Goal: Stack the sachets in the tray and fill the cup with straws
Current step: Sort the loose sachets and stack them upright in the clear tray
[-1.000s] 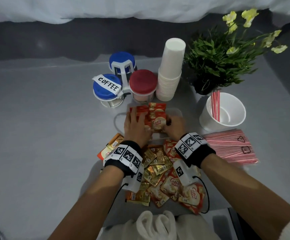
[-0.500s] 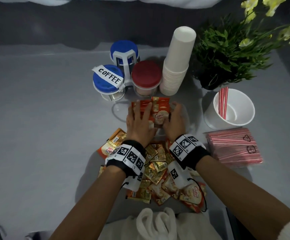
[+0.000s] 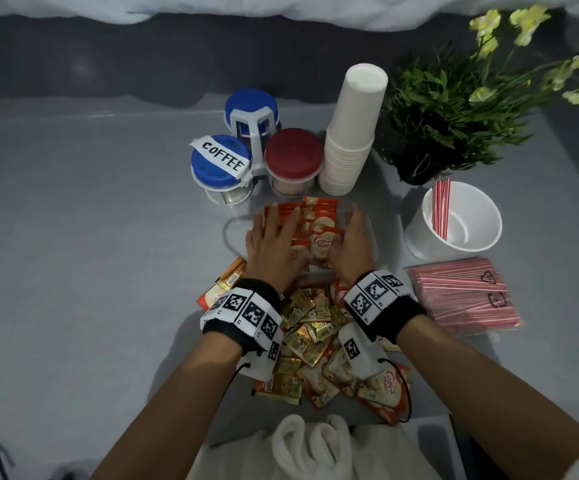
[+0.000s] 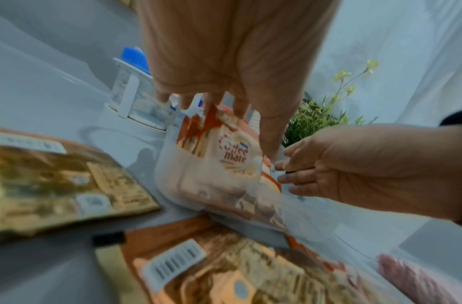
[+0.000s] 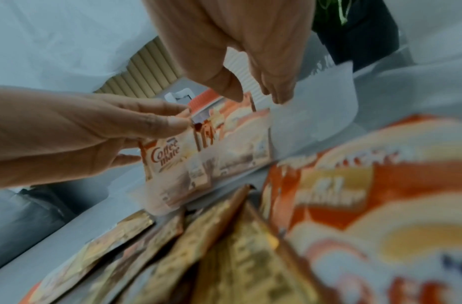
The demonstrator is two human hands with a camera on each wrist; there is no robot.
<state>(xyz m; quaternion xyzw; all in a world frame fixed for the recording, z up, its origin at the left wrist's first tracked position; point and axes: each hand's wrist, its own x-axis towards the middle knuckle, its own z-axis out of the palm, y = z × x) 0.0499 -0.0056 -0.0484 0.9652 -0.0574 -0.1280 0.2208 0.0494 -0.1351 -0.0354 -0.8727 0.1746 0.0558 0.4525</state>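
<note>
A clear plastic tray [image 3: 373, 244] holds a row of orange Coffee mate sachets [image 3: 321, 220] standing on edge. My left hand [image 3: 281, 220] lies flat on their left side, its straight fingers [image 4: 217, 102] touching the tops. On the right side my right hand [image 3: 353, 223] presses in with straight fingers [image 4: 287, 172]. Neither hand grips anything. Loose gold and orange sachets [image 3: 312, 323] are piled under my wrists. A white cup [image 3: 488, 209] to the right holds a few red-striped straws [image 3: 441, 209]. A wrapped straw pack [image 3: 461, 296] lies in front of it.
Behind the tray stand a rack of jars with blue lids [image 3: 218, 164] and a red lid [image 3: 293, 154], a stack of paper cups [image 3: 353, 133] and a potted plant [image 3: 447, 109]. A white cloth [image 3: 308, 445] lies at the near edge.
Both hands have slid forward along the sachets in the tray, the fingers now stretched further over them. My head has moved closer and shifted slightly.
</note>
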